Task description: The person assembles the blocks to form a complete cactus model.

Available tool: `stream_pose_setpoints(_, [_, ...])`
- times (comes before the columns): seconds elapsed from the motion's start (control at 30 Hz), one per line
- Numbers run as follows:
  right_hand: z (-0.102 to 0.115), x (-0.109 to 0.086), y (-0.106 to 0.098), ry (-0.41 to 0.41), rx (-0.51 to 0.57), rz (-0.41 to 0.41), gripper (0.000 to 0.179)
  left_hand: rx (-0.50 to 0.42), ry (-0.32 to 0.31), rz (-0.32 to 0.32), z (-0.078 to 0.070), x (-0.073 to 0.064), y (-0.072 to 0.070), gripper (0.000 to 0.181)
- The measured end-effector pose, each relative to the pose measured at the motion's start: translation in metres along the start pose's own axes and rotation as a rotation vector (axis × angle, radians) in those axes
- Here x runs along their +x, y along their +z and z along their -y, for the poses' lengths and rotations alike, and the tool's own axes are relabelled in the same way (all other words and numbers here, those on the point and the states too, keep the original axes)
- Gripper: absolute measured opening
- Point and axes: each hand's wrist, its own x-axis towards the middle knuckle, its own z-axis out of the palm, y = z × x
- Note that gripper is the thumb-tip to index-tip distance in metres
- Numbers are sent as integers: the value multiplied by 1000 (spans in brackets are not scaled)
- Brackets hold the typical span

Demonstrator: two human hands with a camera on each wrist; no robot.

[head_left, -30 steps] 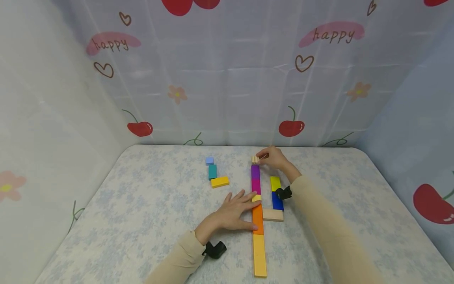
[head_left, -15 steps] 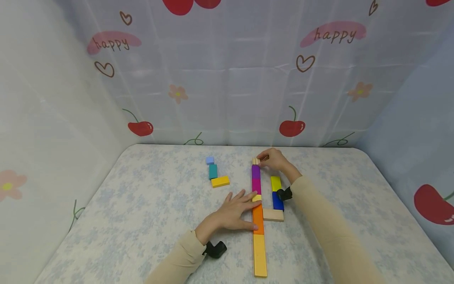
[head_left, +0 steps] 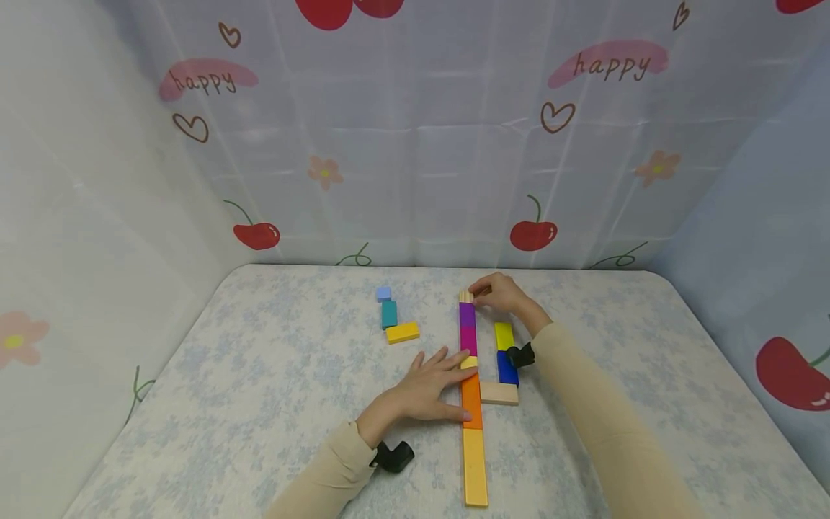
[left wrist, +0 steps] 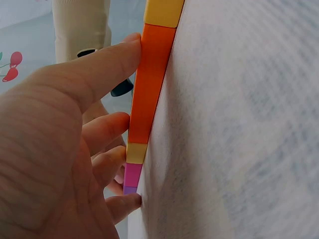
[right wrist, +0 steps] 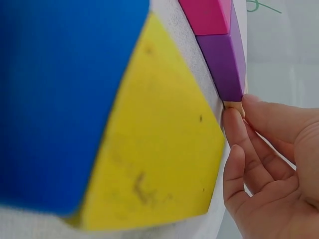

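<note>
A straight row of coloured wooden blocks runs away from me: a pale orange plank (head_left: 475, 468), an orange block (head_left: 472, 404), a short yellow one, then a magenta block (head_left: 467, 341) and a purple block (head_left: 467, 314). At its far end sits a small ridged natural-wood block (head_left: 466, 296) against the purple one. My right hand (head_left: 504, 294) pinches this small block; in the right wrist view its fingers hide most of the wood (right wrist: 234, 105). The left hand (head_left: 424, 389) lies with spread, mostly straight fingers, its fingertips touching the orange block and the blocks beyond it.
Right of the row, a yellow-green block (head_left: 503, 336), a blue block (head_left: 508, 369) and a natural-wood block (head_left: 499, 393) lie under the right wrist. A light blue cube (head_left: 384, 294), a teal block (head_left: 389, 315) and a yellow block (head_left: 403, 332) lie left.
The small ridged wooden block has shifted slightly toward me, closing up to the purple block. My right hand has come slightly nearer with it. The left hand has stayed still.
</note>
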Motion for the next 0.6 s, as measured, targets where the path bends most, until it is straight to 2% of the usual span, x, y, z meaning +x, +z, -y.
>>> stream_pose_setpoints(0.3, [1,-9,-11,58,2,31,43,-6,-5,7,0,0,0,74])
stream_pose_setpoints(0.43, [6,-20,-22,30,-2,21,45,-9,-10,8,0,0,0,74])
stream_pose_setpoints(0.6, [5,-42,-28,-35,3,-40,47,-9,-7,4,0,0,0,74])
